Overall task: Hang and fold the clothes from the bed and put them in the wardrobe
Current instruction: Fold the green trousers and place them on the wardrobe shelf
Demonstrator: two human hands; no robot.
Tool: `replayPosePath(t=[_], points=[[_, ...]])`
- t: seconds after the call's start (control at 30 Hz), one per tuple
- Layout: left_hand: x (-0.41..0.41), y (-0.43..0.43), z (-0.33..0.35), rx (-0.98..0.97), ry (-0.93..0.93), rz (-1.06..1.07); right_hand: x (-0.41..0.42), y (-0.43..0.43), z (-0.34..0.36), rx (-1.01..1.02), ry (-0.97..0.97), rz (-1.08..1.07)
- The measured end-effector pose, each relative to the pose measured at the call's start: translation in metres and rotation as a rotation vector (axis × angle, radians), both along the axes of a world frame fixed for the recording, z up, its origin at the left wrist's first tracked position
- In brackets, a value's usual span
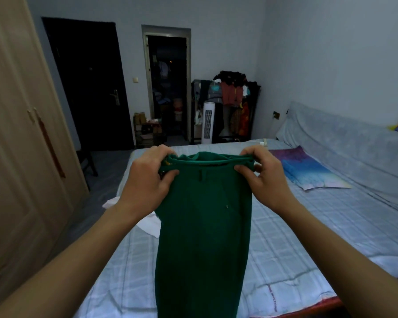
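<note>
Centre of the frame: green trousers (pixel 202 226) held up by the waistband, hanging straight down to the bottom edge in front of the bed (pixel 308 237). Left hand (pixel 145 180), just left of centre, curled round the waistband's left end, thumb pressing the cloth in front, fingers behind. Right hand (pixel 264 177), just right of centre, gripping the other end the same way, thumb on the front, fingers folded over the top edge. Waistband stretched between the two, gaping slightly open.

Across the lower and right parts of the frame, a pale blue checked sheet covering the bed, with a red edge showing at lower right. On the sheet right of centre, a purple and blue pillow (pixel 308 171) lying flat, near a grey-blue padded cover (pixel 354 145) along the right side. At the bed's left edge, a white cloth (pixel 151 222), partly hidden by the left forearm and the trousers.

Down the left side, a beige wardrobe (pixel 21 157), doors closed. Upper left, a dark closed door (pixel 87 88) with a metal handle; beside it a light switch (pixel 136 79), then an open doorway (pixel 168 88) into a dim room. Upper centre-right, beyond the bed's far end, a dark clothes rack (pixel 234 97) loaded with garments, with a white tower fan (pixel 208 122) upright in front of it. Pale grey-blue walls all round.
</note>
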State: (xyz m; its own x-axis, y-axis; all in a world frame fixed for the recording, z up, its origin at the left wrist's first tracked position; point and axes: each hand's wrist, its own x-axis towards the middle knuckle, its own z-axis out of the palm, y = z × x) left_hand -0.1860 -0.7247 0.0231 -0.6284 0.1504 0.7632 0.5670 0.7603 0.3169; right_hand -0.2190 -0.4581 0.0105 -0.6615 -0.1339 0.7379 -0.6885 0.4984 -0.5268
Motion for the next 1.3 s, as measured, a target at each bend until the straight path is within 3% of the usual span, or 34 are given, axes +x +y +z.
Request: replayPosePath(t=[0.3,0.63,0.9,1.3], points=[[-0.034,0.031,-0.020,-0.047,-0.075,-0.017,-0.039,0.037,-0.030,-0.055,-0.056,0.078],[-0.129,0.082,-0.036,-0.043,-0.125,-0.010,-0.137,0.082,-0.047,-0.128,-0.126,0.060],[-0.263,0.081,-0.061,-0.011,-0.107,-0.009,-0.259,0.081,-0.059,-0.072,-0.125,-0.026],[-0.489,0.039,-0.150,0.053,-0.301,-0.078,-0.459,0.037,-0.134,0.049,-0.241,-0.151]])
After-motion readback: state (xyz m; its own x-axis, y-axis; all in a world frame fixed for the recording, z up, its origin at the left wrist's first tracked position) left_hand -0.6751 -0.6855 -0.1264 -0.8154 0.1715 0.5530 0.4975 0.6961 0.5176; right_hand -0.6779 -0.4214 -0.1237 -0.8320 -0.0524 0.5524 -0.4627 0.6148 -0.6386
